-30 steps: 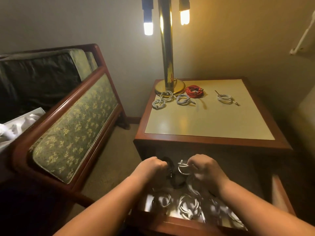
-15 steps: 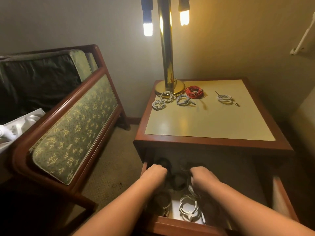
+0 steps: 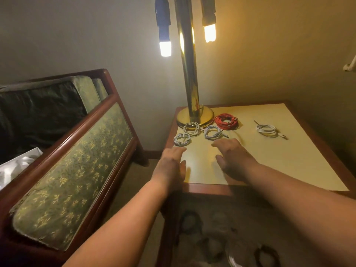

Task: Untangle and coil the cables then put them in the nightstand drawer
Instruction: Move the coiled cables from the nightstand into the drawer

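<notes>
Head view: you look down on the nightstand (image 3: 279, 166), its pale yellow top framed in red-brown wood and set in a corner of plain walls. At twelve o'clock on the top stands a brass lamp (image 3: 194, 116), with two lit bulbs (image 3: 165, 49) hanging beside its pole.

The coiled cables lie along the far side. The red coil (image 3: 226, 122) sits at one o'clock, just beside the lamp base. The base coil (image 3: 191, 129), white, lies against the base rim. The corner coil (image 3: 182, 139) lies at ten o'clock and the centre coil (image 3: 212, 132) near the middle. The lone coil (image 3: 266, 130) lies well apart at two o'clock.

Your left hand (image 3: 171, 162) is over the top's seven o'clock edge and your right hand (image 3: 233, 160) is beside it. Both are palm down with fingers spread wide, holding nothing. Blur hides whether they touch the surface. The right fingertips are near the centre coil.

At six o'clock the drawer (image 3: 300, 228) stands open below the front edge. Blurred pale and dark coils lie inside, including a dark coil (image 3: 266, 255).

At nine o'clock there is a wood-framed sofa (image 3: 77, 170) in green leaf-patterned fabric. Beige carpet (image 3: 134, 189) lies between the sofa and the nightstand.
</notes>
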`<move>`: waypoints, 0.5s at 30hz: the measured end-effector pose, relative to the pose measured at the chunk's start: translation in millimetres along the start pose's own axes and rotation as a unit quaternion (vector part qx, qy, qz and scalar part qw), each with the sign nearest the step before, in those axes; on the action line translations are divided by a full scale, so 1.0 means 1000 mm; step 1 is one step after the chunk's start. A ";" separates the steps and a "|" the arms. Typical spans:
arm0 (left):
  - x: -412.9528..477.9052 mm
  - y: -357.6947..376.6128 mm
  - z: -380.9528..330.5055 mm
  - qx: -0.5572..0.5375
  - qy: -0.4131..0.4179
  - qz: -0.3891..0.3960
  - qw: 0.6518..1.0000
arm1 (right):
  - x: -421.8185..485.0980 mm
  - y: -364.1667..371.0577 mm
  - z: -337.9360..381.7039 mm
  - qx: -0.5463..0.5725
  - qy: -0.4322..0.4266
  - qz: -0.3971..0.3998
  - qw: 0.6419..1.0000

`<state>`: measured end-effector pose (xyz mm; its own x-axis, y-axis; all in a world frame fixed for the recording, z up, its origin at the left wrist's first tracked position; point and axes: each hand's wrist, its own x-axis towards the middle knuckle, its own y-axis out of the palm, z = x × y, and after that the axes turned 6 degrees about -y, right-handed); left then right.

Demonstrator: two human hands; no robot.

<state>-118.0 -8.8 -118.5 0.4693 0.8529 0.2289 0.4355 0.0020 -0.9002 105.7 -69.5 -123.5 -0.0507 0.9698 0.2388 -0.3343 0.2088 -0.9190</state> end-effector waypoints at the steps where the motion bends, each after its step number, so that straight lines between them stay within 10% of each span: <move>1: 0.014 0.003 0.003 0.020 -0.012 0.024 0.999 | 0.014 0.002 -0.004 -0.024 0.010 0.035 0.999; 6: 0.050 0.013 0.002 0.115 -0.044 0.126 0.984 | 0.069 0.011 -0.017 -0.042 0.052 0.121 0.990; 15: 0.050 0.022 0.024 0.080 0.040 -0.005 0.996 | 0.065 0.026 -0.038 -0.073 0.021 -0.007 0.997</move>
<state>-103.3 46.5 -135.2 0.5281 0.8078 0.2620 0.3161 0.0994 -0.9435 129.2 4.2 -143.9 -0.0075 0.9704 0.2415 -0.1946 0.2355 -0.9522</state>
